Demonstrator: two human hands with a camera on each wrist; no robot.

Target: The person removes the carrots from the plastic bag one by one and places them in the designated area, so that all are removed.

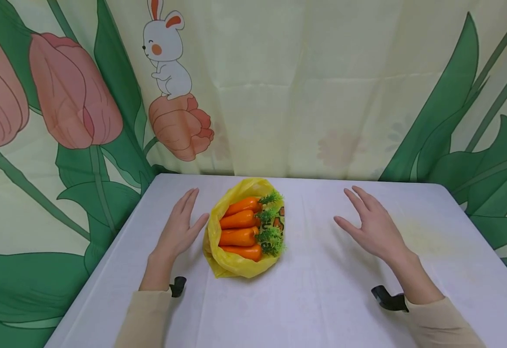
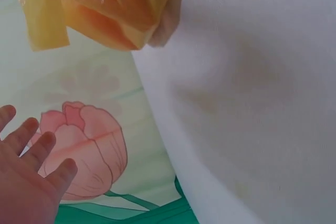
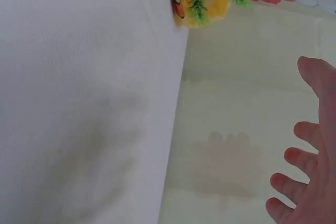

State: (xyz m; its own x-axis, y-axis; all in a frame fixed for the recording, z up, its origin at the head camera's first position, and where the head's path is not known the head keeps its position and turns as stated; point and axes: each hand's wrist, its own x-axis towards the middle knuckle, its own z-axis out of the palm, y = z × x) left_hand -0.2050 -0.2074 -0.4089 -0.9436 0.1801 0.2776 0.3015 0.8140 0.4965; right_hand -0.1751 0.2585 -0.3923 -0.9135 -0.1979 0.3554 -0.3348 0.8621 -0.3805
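A yellow plastic bag [image 1: 216, 256] lies on the table left of the middle, its mouth spread wide. Several orange carrots [image 1: 239, 219] with frilly green tops [image 1: 271, 237] lie side by side in it, tops toward the right. My left hand [image 1: 178, 229] hovers just left of the bag, fingers extended and thumb near its edge; whether it touches cannot be told. In the left wrist view the bag [image 2: 115, 9] shows at the top, apart from the hand [image 2: 26, 171]. Well to the right, my right hand [image 1: 375, 227] is held over the table with fingers spread, holding nothing.
A white cloth covers the table [image 1: 314, 299]. Behind its far edge hangs a cream curtain [image 1: 305, 96] printed with tulips, leaves and a white rabbit. Each wrist wears a black camera mount, one at the left [image 1: 178, 286] and one at the right [image 1: 389, 298].
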